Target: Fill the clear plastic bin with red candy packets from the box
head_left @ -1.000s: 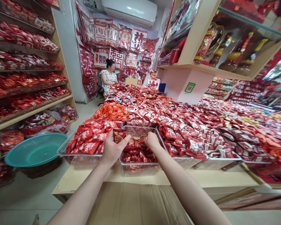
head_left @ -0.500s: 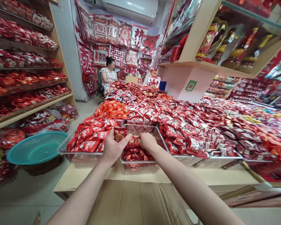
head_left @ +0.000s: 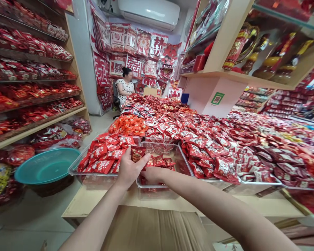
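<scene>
My left hand (head_left: 131,165) is closed around a dark red candy packet (head_left: 138,153) with gold print, held upright above the left wall of a clear plastic bin (head_left: 157,193). My right hand (head_left: 154,174) reaches down into the front of this bin, beside my left thumb. Its fingers are bent downward and mostly hidden, so what they hold does not show. Small red packets (head_left: 159,161) lie in the bin just beyond my right hand. On the left, bright red packets with white lettering (head_left: 102,157) fill a neighbouring clear bin (head_left: 77,170).
Bins of red packets (head_left: 211,146) spread across the wooden counter (head_left: 94,202). A brown cardboard piece (head_left: 151,230) is in front of me. A teal basin (head_left: 47,167) stands at left beside shelves (head_left: 42,127). Someone in a dotted top (head_left: 124,89) sits behind the counter.
My right hand has moved left and nearer, down to the front of the bin, uncovering packets behind it. My left hand still holds its packet. The view has shifted slightly.
</scene>
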`<state>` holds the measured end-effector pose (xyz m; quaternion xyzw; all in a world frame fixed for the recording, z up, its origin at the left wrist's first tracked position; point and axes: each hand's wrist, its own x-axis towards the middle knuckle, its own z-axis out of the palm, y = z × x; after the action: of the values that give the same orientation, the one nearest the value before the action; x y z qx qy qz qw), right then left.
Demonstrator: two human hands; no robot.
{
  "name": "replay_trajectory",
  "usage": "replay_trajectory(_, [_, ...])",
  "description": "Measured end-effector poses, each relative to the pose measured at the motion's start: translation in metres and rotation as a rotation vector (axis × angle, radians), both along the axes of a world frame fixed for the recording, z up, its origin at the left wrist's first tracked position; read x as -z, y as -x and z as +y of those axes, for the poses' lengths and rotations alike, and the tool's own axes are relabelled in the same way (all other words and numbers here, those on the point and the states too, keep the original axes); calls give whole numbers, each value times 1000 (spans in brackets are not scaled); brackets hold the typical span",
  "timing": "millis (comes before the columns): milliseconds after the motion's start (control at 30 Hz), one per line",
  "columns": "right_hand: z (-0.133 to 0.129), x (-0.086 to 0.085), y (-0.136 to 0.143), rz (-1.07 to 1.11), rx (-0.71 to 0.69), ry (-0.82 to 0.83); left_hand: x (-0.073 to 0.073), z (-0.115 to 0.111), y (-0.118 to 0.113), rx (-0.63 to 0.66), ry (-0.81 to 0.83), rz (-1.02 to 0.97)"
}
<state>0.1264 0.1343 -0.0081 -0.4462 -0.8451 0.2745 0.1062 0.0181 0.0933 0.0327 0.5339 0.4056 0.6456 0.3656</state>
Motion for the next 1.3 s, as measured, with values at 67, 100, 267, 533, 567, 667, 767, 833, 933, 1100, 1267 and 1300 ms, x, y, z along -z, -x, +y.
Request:
replay_trajectory(67, [-3, -4, -1, -114, -53, 46, 0, 0, 0, 5, -2, -2])
replay_trajectory(100, [-4, -7, -2, -156, -67, 58, -1, 0, 0, 6, -4, -2])
replay_trajectory(267, [-3, -25, -23, -95, -5, 67, -2, -2, 0, 9, -10, 1])
replay_trajectory(533, [17, -32, -54, 257, 194, 146, -3, -3, -1, 28, 6, -9])
replay_trajectory(567, [19, -30, -55, 282, 218, 147, -4, -3, -1, 26, 8, -8])
replay_trajectory(667, [23, -27, -56, 346, 346, 119, -4, -3, 0, 17, 11, -2])
replay_trajectory(767, [23, -29, -56, 361, 422, 39, -3, -2, 1, 19, 14, 4])
replay_trajectory(833, [21, -32, -54, 330, 472, -115, -3, -2, 1, 17, 9, 9])
replay_trajectory(933, [18, -33, -49, 177, 517, -412, -2, -1, 1, 1, -4, 17])
replay_trajectory(1100, [18, -26, -41, -143, 291, -442, -3, -2, 0, -14, -17, 28])
replay_trajectory(1267, [22, -21, -45, -148, 306, -248, -4, -2, 0, -15, -19, 31])
replay_trajectory(1300, [23, -21, -47, -155, 303, -230, -4, -2, 0, -14, -20, 32])
